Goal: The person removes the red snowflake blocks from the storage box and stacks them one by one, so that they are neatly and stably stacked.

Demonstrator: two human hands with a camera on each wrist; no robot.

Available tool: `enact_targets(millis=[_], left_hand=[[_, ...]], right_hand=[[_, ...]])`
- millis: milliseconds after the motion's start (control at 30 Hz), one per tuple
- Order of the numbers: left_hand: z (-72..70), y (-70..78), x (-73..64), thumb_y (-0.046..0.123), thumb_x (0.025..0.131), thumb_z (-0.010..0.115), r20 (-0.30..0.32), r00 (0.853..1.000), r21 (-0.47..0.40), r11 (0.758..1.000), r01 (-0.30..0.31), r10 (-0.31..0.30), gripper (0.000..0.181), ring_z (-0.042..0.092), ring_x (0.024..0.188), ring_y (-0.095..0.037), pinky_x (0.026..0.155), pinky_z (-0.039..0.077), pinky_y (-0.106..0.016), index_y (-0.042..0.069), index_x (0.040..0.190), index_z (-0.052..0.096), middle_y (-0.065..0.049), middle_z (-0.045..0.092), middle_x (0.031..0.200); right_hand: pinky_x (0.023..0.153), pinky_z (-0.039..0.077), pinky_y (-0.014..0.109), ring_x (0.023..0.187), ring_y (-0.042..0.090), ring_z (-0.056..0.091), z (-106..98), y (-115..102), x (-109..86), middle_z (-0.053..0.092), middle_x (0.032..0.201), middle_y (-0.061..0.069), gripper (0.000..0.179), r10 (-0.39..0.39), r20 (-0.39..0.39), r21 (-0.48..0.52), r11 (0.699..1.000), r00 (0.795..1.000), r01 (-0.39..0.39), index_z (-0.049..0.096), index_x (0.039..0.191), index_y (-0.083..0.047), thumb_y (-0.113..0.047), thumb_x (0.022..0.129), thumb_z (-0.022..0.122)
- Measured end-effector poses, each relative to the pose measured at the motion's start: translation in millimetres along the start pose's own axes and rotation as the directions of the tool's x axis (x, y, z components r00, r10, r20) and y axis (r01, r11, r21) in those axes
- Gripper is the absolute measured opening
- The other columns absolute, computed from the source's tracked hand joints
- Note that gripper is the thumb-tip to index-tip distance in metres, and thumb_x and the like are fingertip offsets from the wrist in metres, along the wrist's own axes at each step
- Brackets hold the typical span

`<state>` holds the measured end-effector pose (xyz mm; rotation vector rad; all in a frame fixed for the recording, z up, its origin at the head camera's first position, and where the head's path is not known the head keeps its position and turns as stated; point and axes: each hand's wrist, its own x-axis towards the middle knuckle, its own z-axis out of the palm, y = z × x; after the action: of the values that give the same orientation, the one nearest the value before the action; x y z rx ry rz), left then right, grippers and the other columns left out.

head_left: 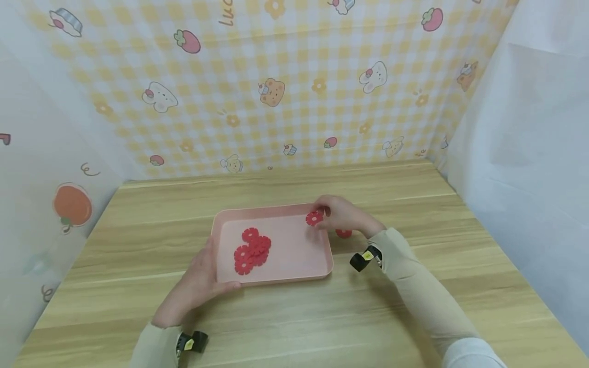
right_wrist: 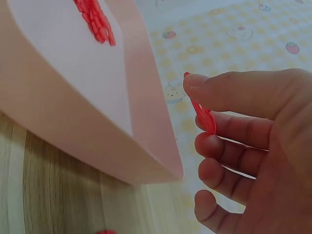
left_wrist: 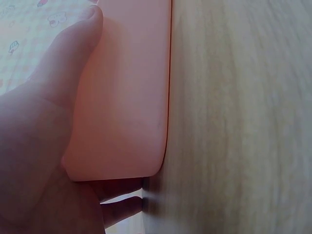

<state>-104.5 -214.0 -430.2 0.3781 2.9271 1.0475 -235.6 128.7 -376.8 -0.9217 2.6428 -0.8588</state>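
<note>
The right grip (head_left: 342,213) pinches a red disc (head_left: 314,219) near the far right corner of the tray (head_left: 290,240). The left grip (head_left: 201,273) is spread around its near left corner. A disc pile (head_left: 252,251) lies inside; another disc (head_left: 343,233) is on the table (head_left: 294,327).

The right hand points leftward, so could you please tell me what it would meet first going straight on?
Probably the back rim of the pink tray, near the right corner, since the right hand points left and slightly away, though it might pass above; height is unclear.
</note>
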Motion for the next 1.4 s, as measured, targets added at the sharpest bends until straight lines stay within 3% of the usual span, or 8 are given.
enact_targets(millis=[367,567,933,1100,1400], left_hand=[[2.3,-2.0,2.1,0.049,0.061,0.087,-0.020,0.999,-0.034,0.998,-0.044,0.044,0.118,0.047,0.116,-0.030,0.093,0.048,-0.056,0.008,0.147,0.016,-0.014,0.047,0.130],[2.2,-2.9,1.5,0.049,0.061,0.086,-0.014,0.999,-0.037,0.999,-0.035,0.034,0.118,0.047,0.115,-0.029,0.091,0.050,-0.054,0.006,0.146,0.017,-0.014,0.047,0.130],[3.3,-1.8,1.1,0.048,0.061,0.087,-0.022,0.999,-0.041,0.998,-0.046,0.045,0.117,0.047,0.116,-0.032,0.093,0.047,-0.058,0.007,0.146,0.018,-0.015,0.046,0.132],[3.1,-1.1,2.3,0.047,0.061,0.087,-0.028,0.998,-0.028,0.998,-0.055,0.054,0.117,0.047,0.116,-0.031,0.092,0.048,-0.058,0.007,0.146,0.018,-0.015,0.046,0.132],[2.6,-0.8,4.9,0.045,0.061,0.088,-0.014,1.000,-0.013,1.000,-0.018,0.018,0.115,0.046,0.116,-0.031,0.090,0.050,-0.055,0.005,0.144,0.019,-0.015,0.045,0.131]], right_hand=[[0.075,0.041,0.031,0.091,0.024,0.047,3,33,-24.8,0.055,0.102,0.010,0.033,0.059,-0.063,0.101,0.994,0.996,-0.052,0.064,0.109,-0.003,-0.012,0.080,0.075],[0.081,0.041,0.036,0.098,0.026,0.047,6,51,-39.1,0.054,0.105,0.012,0.035,0.101,-0.095,0.121,0.989,0.990,-0.089,0.064,0.110,-0.005,-0.011,0.078,0.076],[0.084,0.044,0.040,0.098,0.027,0.049,14,69,-53.0,0.053,0.111,0.014,0.038,0.174,-0.054,0.113,0.979,0.983,-0.167,0.063,0.112,-0.009,-0.013,0.078,0.078],[0.086,0.044,0.040,0.099,0.026,0.050,17,73,-53.8,0.054,0.109,0.014,0.037,0.166,-0.049,0.128,0.979,0.985,-0.158,0.063,0.111,-0.007,-0.012,0.078,0.078],[0.086,0.043,0.038,0.098,0.025,0.051,19,80,-51.2,0.056,0.105,0.012,0.038,0.141,-0.080,0.116,0.985,0.987,-0.131,0.065,0.109,-0.005,-0.009,0.075,0.080]])
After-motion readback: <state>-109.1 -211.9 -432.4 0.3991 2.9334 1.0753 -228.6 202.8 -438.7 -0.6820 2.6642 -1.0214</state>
